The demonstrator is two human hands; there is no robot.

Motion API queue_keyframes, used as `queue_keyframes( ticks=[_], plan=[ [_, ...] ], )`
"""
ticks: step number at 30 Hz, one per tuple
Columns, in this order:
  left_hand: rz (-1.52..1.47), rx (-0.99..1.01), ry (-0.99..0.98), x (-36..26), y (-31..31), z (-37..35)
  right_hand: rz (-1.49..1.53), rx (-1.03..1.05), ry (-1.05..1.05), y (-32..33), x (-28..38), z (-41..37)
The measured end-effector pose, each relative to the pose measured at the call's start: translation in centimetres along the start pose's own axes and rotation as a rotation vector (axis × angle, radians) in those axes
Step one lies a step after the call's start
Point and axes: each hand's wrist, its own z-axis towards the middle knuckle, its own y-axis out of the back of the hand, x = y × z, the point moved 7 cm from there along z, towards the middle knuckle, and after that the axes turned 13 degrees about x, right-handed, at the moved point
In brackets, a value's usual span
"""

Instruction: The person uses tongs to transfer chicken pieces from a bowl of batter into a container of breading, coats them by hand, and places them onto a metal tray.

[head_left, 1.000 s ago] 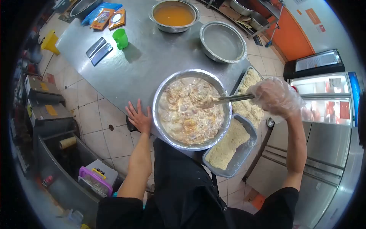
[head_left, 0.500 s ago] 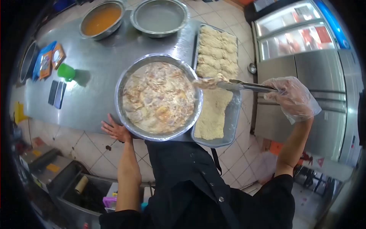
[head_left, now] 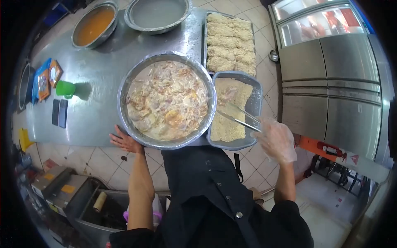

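My right hand [head_left: 276, 140], in a clear plastic glove, is closed around metal tongs [head_left: 240, 122]. Their jaws are spread and reach into a grey tub [head_left: 259, 89] of pale crumb coating [head_left: 227, 129]. A piece of battered meat [head_left: 228, 94], apparently chicken, lies on the crumbs by the tong tips. Left of the tub stands a wide metal bowl [head_left: 122, 105] full of meat pieces in creamy batter [head_left: 165, 97]. Bare and with fingers spread, my left hand [head_left: 126, 141] rests at the table edge against the bowl's lower left side.
Beyond the tub sits a tray of breaded pieces [head_left: 230, 43]. Farther back are a bowl of orange liquid [head_left: 94, 27] and a bowl of cloudy liquid [head_left: 159, 14]. At left lie a green cup [head_left: 65, 88], two phones [head_left: 59, 113] and packets [head_left: 43, 80]. Steel fridges [head_left: 306, 87] stand right.
My right hand has swung left and down with the tongs. The battered piece they held above the bowl's edge now lies on the crumbs, and the tongs have opened. My left hand stays put.
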Motion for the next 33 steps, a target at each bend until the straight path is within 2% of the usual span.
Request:
queue_keyframes(
  ticks=[1, 3, 5, 7, 8, 10, 13, 15, 17, 21, 24, 25, 27, 28, 30, 32, 33],
  plan=[
    [-0.008, -0.001, -0.019, -0.3, 0.0, 0.3, 0.128, -0.051, -0.012, 0.1, 0.1, -0.2],
    [0.003, -0.050, -0.084, -0.3, 0.1, 0.0, 0.304, -0.205, 0.130, -0.6, 1.9, 0.4],
    [0.005, -0.014, -0.051, -0.5, 0.4, -0.6, 0.374, -0.310, 0.312, -2.5, 5.5, 3.7],
    [0.004, 0.004, -0.043, -0.1, 0.3, -0.2, 0.457, -0.062, 0.296, -4.7, 9.9, 8.1],
    [0.031, 0.016, -0.031, 1.0, -0.9, 0.1, 0.481, -0.079, 0.291, -6.1, 10.9, 9.1],
    [0.076, 0.014, -0.029, 2.0, -1.6, 0.6, 0.589, -0.290, 0.379, -7.0, 12.0, 10.4],
    [0.080, -0.019, -0.058, 0.5, -1.3, 0.3, 0.840, -0.269, 0.227, -6.0, 7.1, 9.5],
    [0.081, -0.016, -0.043, 0.3, -0.9, 0.5, 0.748, -0.282, 0.071, -14.0, -0.1, 13.3],
    [0.056, 0.062, 0.007, 0.4, -0.5, -0.3, 0.524, 0.269, -0.106, -16.9, -3.1, 12.8],
    [0.066, 0.066, -0.006, 0.4, -0.9, -0.5, 0.696, 0.135, -0.181, -24.1, -3.5, 15.9],
    [0.187, 0.022, -0.014, 2.5, -2.4, 1.5, 1.501, 0.149, -0.202, -26.0, -2.6, 18.2],
    [0.211, 0.017, -0.011, 2.2, -2.4, 0.9, 1.526, 0.124, -0.198, -25.3, -2.7, 18.7],
    [0.248, 0.017, -0.014, 2.1, -3.0, 1.1, 2.223, 0.134, -0.114, -24.9, -1.3, 18.7],
    [0.198, -0.001, -0.014, 2.9, -3.8, 1.4, 2.232, 0.136, -0.121, -24.1, -1.8, 17.9],
    [0.158, -0.024, -0.032, 3.8, -3.5, 1.2, 2.431, -0.044, 0.313, -19.7, -2.9, 17.4],
    [0.191, 0.002, -0.041, 3.2, -3.4, 1.0, 2.413, 0.136, 0.088, -23.1, -3.9, 18.4],
    [0.336, -0.022, -0.066, 4.7, -4.8, 2.2, 2.284, 0.225, 0.012, -24.6, -3.5, 18.0]
  ],
)
